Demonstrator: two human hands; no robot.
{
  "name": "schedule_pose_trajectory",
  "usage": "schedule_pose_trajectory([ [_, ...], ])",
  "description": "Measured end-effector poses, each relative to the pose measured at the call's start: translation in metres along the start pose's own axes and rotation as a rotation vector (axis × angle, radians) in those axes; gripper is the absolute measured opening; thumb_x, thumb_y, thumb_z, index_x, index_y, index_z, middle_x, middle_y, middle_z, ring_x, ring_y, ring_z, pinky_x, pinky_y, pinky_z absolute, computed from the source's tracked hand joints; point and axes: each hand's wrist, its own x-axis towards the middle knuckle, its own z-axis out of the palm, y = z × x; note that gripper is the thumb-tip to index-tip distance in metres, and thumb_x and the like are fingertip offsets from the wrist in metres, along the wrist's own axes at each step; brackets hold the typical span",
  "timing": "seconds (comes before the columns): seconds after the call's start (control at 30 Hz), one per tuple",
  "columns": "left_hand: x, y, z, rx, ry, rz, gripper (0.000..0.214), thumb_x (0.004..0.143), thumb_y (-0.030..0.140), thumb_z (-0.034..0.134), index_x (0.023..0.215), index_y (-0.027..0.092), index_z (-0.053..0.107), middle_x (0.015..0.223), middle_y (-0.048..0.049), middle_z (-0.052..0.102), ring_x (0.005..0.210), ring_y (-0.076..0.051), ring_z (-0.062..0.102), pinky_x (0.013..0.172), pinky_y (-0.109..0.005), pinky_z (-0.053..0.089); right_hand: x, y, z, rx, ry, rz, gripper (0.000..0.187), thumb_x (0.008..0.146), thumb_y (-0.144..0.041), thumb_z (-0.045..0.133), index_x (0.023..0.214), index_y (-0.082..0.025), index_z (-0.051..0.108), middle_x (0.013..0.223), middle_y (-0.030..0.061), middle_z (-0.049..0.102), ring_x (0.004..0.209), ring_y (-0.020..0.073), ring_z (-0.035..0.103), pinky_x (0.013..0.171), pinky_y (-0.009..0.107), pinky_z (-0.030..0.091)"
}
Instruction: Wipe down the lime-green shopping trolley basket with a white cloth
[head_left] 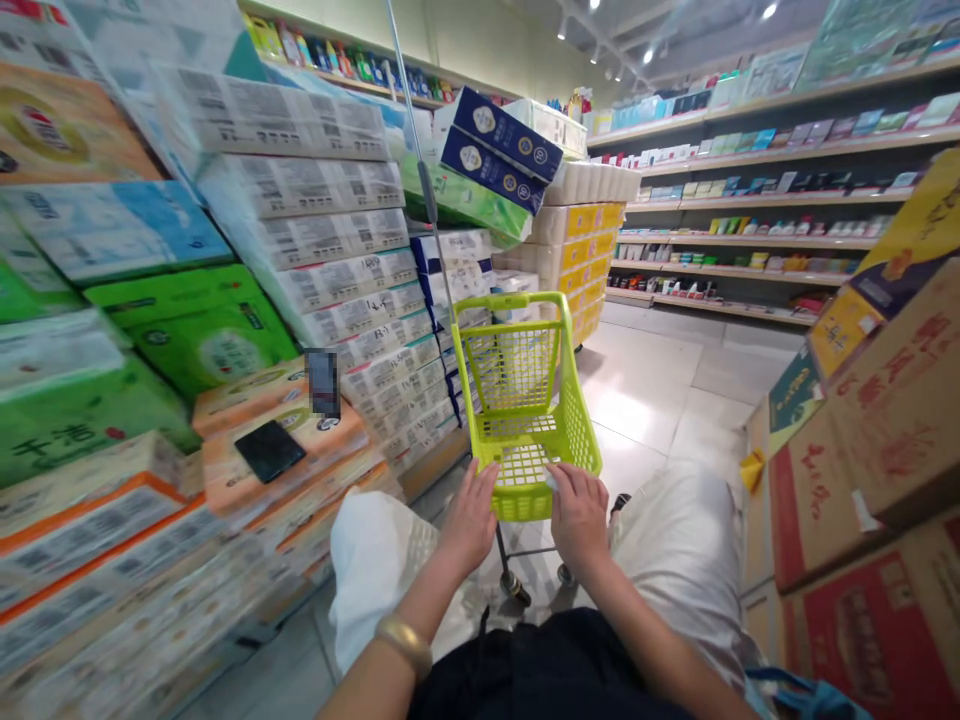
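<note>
A small lime-green plastic shopping cart (525, 400) stands on the tiled floor in front of me, its basket empty. My left hand (469, 520) rests on the near left edge of the basket, fingers curled over the rim. My right hand (577, 515) grips the near right edge, with a small white scrap under the fingers. A gold bangle (405, 640) sits on my left wrist. My knees in light trousers (675, 550) flank the cart.
Stacks of packaged tissue and toilet paper (337, 270) fill the left side, with a dark phone (270, 450) lying on one pack. Cardboard boxes (862, 450) are piled on the right. Shelves of goods (750, 200) line the far wall. A metal pole (427, 190) rises from the cart.
</note>
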Motion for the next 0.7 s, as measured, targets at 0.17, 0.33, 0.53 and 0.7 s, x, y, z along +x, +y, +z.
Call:
schedule_pose_trajectory([
  [0.17,0.0,0.002,0.011,0.021,0.047,-0.025,0.074,0.074,-0.003,0.036,0.145,0.013,0.025,0.148,-0.0121,0.039,0.147,-0.024,0.007,0.117,-0.052,0.028,-0.001,-0.021,0.014,0.041,-0.053,-0.063,0.038,0.085,-0.007,0.044,0.119,-0.017,0.058,0.112,0.0101,0.06,0.108,0.0234,0.048,0.1,0.041,0.034],
  [0.33,-0.001,0.004,0.015,0.043,0.066,-0.032,0.075,0.073,-0.001,0.036,0.146,0.012,0.024,0.15,-0.0129,0.037,0.147,-0.025,0.005,0.116,-0.054,0.03,-0.001,-0.048,0.028,0.114,-0.154,-0.2,0.039,0.084,-0.008,0.046,0.119,-0.019,0.058,0.111,0.0079,0.061,0.106,0.0213,0.049,0.101,0.038,0.034],
  [0.53,-0.004,0.005,0.013,0.128,0.049,-0.018,0.08,0.07,0.001,0.04,0.147,0.009,0.021,0.152,-0.0149,0.033,0.147,-0.027,0.006,0.116,-0.052,0.027,-0.001,0.001,0.006,0.024,-0.014,-0.02,0.037,0.085,-0.009,0.043,0.117,-0.018,0.057,0.113,0.0086,0.059,0.112,0.0223,0.048,0.107,0.043,0.028],
  [0.7,-0.003,0.012,0.018,0.131,0.054,-0.042,0.078,0.068,0.003,0.043,0.144,0.006,0.026,0.152,-0.0165,0.031,0.147,-0.029,0.004,0.116,-0.052,0.025,-0.002,0.0,0.005,-0.007,0.023,0.045,0.036,0.085,-0.01,0.041,0.117,-0.016,0.057,0.115,0.0108,0.057,0.113,0.0248,0.045,0.104,0.044,0.031],
])
